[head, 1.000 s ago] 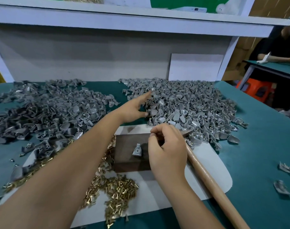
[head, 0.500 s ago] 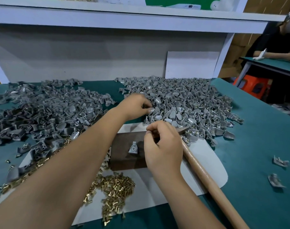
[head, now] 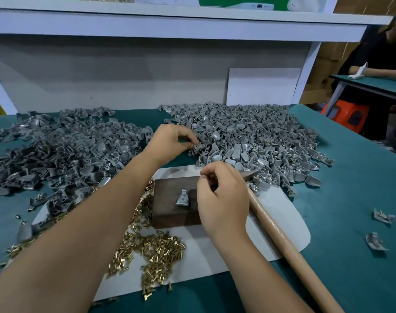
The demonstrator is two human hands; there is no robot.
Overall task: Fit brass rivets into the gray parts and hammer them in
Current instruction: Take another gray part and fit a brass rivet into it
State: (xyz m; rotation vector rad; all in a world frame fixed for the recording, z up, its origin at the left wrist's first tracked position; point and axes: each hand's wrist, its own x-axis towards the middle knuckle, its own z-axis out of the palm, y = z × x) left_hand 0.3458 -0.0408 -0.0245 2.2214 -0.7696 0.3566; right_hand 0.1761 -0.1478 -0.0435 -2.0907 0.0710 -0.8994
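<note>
Green benchtop: left hand [head: 170, 141] pinches a gray part [head: 198, 146] from the pile; right hand's [head: 222, 195] curled grip contents unclear.

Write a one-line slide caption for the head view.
Left hand pinches a gray part from the pile; right hand rests beside the block.
</note>
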